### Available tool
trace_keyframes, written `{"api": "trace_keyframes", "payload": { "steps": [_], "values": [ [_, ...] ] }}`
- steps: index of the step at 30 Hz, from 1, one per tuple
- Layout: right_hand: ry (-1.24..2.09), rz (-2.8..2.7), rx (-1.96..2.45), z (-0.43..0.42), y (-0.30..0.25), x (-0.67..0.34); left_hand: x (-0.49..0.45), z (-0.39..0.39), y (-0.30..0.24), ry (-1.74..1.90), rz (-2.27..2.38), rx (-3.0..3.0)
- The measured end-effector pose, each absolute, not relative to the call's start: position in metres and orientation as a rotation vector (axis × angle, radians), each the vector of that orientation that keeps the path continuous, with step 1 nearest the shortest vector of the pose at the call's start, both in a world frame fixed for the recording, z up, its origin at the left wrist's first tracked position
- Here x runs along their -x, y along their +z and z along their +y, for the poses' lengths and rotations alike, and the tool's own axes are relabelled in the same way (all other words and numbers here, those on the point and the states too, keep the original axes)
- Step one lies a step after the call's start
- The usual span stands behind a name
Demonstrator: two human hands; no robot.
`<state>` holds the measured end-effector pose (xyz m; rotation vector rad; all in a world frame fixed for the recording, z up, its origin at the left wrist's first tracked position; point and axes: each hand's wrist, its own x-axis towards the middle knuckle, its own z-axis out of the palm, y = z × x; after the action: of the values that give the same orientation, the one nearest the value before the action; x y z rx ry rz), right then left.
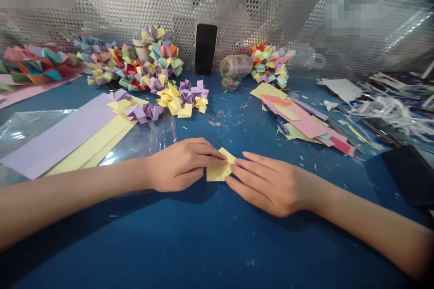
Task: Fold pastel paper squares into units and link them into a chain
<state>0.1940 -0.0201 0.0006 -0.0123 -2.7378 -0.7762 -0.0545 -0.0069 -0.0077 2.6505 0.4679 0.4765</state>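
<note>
Across the bottom of the frame: smooth blue tabletop [217, 239], flecked with tiny paper scraps. At centre you have a small piece of yellow paper [215, 174], straight-edged and pointed at the top, on the table between your hands. Your left hand [181, 165] has its fingers close together, tips over the paper; your right hand [271, 180] has its fingers extended and slightly fanned, tips at the paper's right edge. Both partly cover it; whether either pinches it, you cannot tell from this view.

Centre left, your left forearm [84, 189] crosses in front of a glossy, creased clear plastic sheet [27, 128], on which lie a long matte lilac strip [64, 135] and pale yellow strips [101, 142]. Right edge: a dark flat object [410, 176]. Beyond your right hand, overlapping pink strips [305, 119] lie beside a slim blue pen [278, 119].

Past your left hand, angular yellow folded pieces [169, 99] touch purple ones [191, 92]. Upper centre, a black-screened phone [205, 49] stands upright, beside a transparent jar [239, 65] lying sideways. Behind everything: shiny perforated metal [288, 4], round-holed.
</note>
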Motion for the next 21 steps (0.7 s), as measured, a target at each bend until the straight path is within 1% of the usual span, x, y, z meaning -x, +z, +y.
{"api": "trace_keyframes", "payload": {
  "steps": [3,10,15,21],
  "values": [
    [-0.661,-2.733,0.152,-0.012,0.004,-0.203,0.054,-0.008,-0.008,0.448,0.472,-2.696],
    [-0.136,-2.680,0.307,0.012,-0.008,-0.220,0.055,-0.011,-0.015,0.539,0.397,-2.823],
    [-0.100,-2.772,0.297,0.008,-0.006,-0.223,0.054,-0.013,-0.016,0.529,0.325,-2.921],
    [0.029,-2.846,0.356,0.003,0.001,-0.231,0.052,-0.016,-0.014,0.458,0.374,-3.014]
  ]
}}
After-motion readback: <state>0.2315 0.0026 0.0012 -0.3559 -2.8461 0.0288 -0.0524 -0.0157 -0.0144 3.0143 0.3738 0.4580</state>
